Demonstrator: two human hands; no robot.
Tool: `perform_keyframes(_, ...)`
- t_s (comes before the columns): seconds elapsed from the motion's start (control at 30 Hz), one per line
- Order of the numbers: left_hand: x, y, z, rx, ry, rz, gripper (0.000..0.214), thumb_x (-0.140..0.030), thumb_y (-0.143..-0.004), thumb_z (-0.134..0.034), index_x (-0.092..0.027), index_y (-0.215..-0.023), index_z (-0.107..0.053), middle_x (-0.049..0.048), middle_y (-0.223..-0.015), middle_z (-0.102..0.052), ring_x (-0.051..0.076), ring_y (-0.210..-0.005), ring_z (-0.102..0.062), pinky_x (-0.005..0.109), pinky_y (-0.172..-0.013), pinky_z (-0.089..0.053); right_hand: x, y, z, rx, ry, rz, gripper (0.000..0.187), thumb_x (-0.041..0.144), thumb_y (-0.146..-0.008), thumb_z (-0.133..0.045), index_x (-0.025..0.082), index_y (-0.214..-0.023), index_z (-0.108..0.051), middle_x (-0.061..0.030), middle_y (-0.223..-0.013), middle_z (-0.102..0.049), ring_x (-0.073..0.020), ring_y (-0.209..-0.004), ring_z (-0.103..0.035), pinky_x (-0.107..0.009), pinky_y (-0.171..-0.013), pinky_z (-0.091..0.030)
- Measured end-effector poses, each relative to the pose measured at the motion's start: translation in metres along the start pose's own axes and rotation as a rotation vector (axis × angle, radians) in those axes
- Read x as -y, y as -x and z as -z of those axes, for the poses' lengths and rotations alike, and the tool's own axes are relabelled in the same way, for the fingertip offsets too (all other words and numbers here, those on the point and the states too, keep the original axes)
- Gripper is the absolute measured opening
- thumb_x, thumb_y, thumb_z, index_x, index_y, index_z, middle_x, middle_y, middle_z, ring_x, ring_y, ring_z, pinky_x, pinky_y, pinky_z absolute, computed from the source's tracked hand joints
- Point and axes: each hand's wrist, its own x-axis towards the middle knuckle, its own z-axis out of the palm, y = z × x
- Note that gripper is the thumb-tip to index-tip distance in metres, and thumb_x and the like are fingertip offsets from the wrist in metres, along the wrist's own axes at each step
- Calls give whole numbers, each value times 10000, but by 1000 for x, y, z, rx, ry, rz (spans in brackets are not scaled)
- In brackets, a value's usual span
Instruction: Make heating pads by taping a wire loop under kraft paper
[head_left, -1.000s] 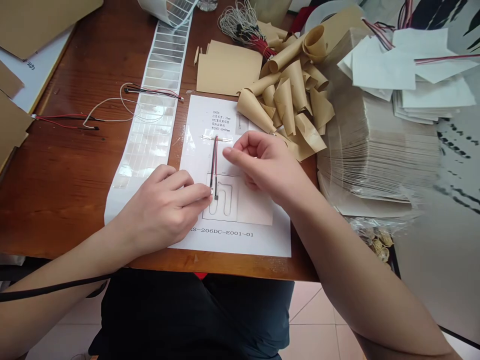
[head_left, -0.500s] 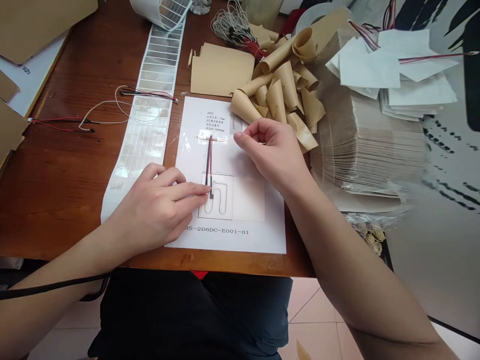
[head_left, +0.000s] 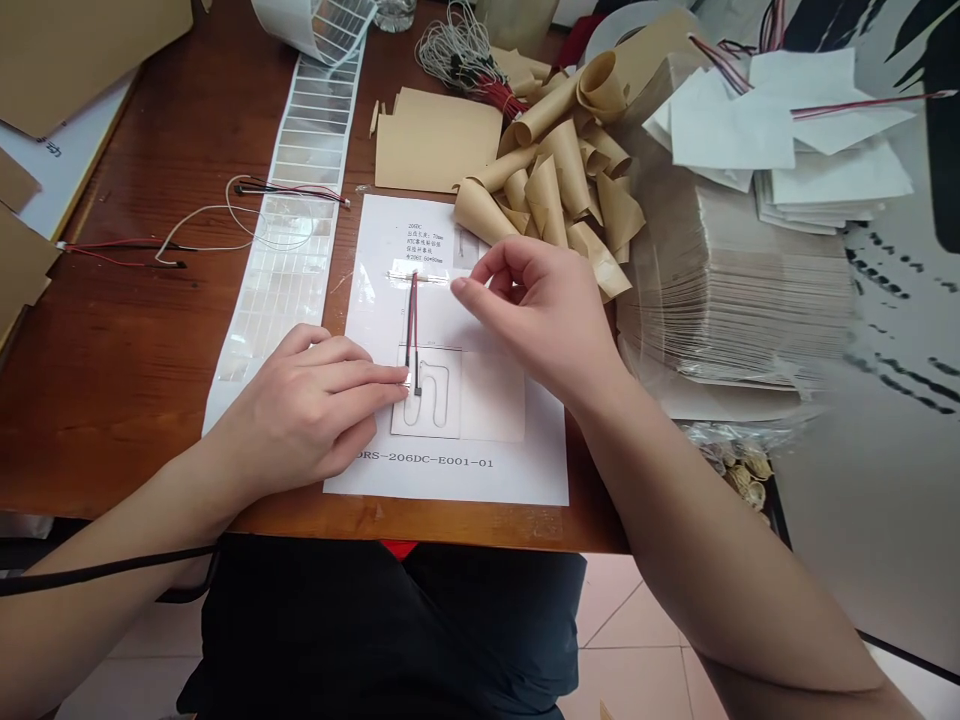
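Observation:
A short red-and-black wire lead lies lengthwise on a printed drawing sheet, its upper end at a clear strip of tape near the printed text. My left hand rests palm down over the sheet's left edge. Its fingers are stretched out, with the index and middle fingertips against the wire lead's lower ends. Just right of the lead's upper end, my right hand hovers over the sheet with thumb and curled index finger together. Whatever is between them, if anything, cannot be made out.
A label strip runs along the left. Loose wires cross it. Brown card pieces, curled brown papers and a wire bundle lie behind. To the right stand a bagged stack and white sheets.
My right hand has shifted slightly left toward the wire lead's upper end. My left hand stays by the lead's lower ends; the whole view has moved a little.

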Motion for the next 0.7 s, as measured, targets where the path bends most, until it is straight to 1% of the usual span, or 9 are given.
perform_keyframes(0.07, 0, 0, 1, 2, 6, 8, 264, -84, -898, -567, -169, -1079, -739, 29, -1098, -806, 209, -891, -701, 399, -811, -465, 5, 3, 4, 139, 20, 86, 113, 223, -861, -672, 202, -757, -632, 15, -647, -567, -125, -602, -484, -292, -592, -352)
perform_keyframes(0.13, 0, 1, 1, 12, 6, 16, 281, -97, -903, -565, -191, -1098, -744, 26, -1107, -803, 214, -908, -702, 408, -829, -469, 10, 7, 7, 369, 33, 217, 75, 166, -842, -655, 198, -784, -692, 28, -638, -593, -118, -592, -488, -285, -611, -360)
perform_keyframes(0.2, 0, 2, 1, 26, -12, 16, 290, -120, -918, -559, -219, -1119, -743, 22, -1109, -802, 218, -924, -699, 417, -843, -468, 15, 11, 7, 559, 46, 335, 176, 99, -840, -601, 197, -821, -746, 23, -648, -641, -121, -602, -509, -285, -628, -370)
perform_keyframes(0.23, 0, 2, 2, 34, -27, 14, 286, -133, -928, -556, -228, -1125, -741, 21, -1108, -801, 219, -930, -697, 420, -847, -465, 17, 14, 6, 613, 63, 367, 224, 68, -832, -577, 194, -829, -763, 9, -680, -675, -129, -623, -528, -290, -633, -372)
perform_keyframes(0.27, 0, 2, 2, 40, -45, 7, 277, -145, -939, -552, -233, -1124, -738, 20, -1106, -801, 219, -935, -695, 422, -848, -461, 18, 15, 5, 639, 85, 381, 257, 50, -828, -561, 191, -834, -775, -6, -709, -702, -138, -642, -543, -295, -635, -371)
perform_keyframes(0.33, -1, 2, 2, 46, -78, -1, 253, -155, -955, -545, -234, -1108, -731, 19, -1105, -799, 221, -937, -692, 424, -841, -452, 20, 18, 3, 648, 138, 383, 288, 41, -828, -547, 187, -845, -794, -30, -747, -730, -153, -668, -560, -305, -632, -365)
perform_keyframes(0.43, -3, 2, 3, 56, -96, -3, 232, -141, -962, -545, -220, -1093, -719, 21, -1123, -794, 227, -940, -691, 433, -839, -446, 20, 18, 1, 645, 203, 372, 303, 55, -839, -549, 192, -891, -815, -42, -736, -726, -160, -664, -561, -311, -620, -354)
perform_keyframes(0.53, -6, 4, 5, 75, -71, 8, 255, -122, -947, -568, -200, -1150, -701, 21, -1187, -779, 245, -992, -687, 457, -886, -447, 20, 18, 1, 644, 248, 360, 305, 69, -846, -552, 194, -921, -820, -50, -737, -721, -164, -660, -564, -313, -608, -347)
perform_keyframes(0.7, -11, 10, 5, 110, -43, 51, 344, -119, -945, -565, -171, -1272, -659, 49, -1320, -725, 283, -1108, -664, 501, -935, -436, 21, 18, 2, 643, 269, 362, 295, 67, -842, -548, 191, -881, -812, -50, -743, -720, -163, -659, -563, -316, -610, -344)
